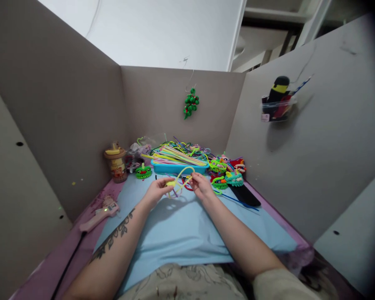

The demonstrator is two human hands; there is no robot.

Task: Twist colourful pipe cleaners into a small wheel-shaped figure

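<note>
Yellow fuzzy wire piece (170, 183), with a knotted end and a long open loop, held in the air just on the wearer's side of the landmark, the shallow blue plastic tray (179, 168). Left hand (155, 192): thumb and fingers pinched on the knotted end. Right hand (202, 186): thumb and forefinger pinched on the loop's far side; set of the other fingers cannot be told. A thin purple strand (175, 193) hangs by the knotted end. Tray heaped with straight pastel fuzzy stems (178, 156). Just left of tray: green fuzzy figure with red details (143, 172); farther left, a brown-lidded patterned cup (116, 166). Right of tray: cluster of colourful fuzzy figures, a turquoise one (234, 179) among them; nearer the wearer, a flat black strip (245, 195) and a long dark blue stem (237, 201). Well to the tray's left and nearer the wearer, a pink glue gun (100, 216), small green light showing. Beneath tray: light blue cloth (187, 233). Above tray, against the grey panel (156, 104): hanging green fuzzy cluster with red bits (191, 103).
</note>
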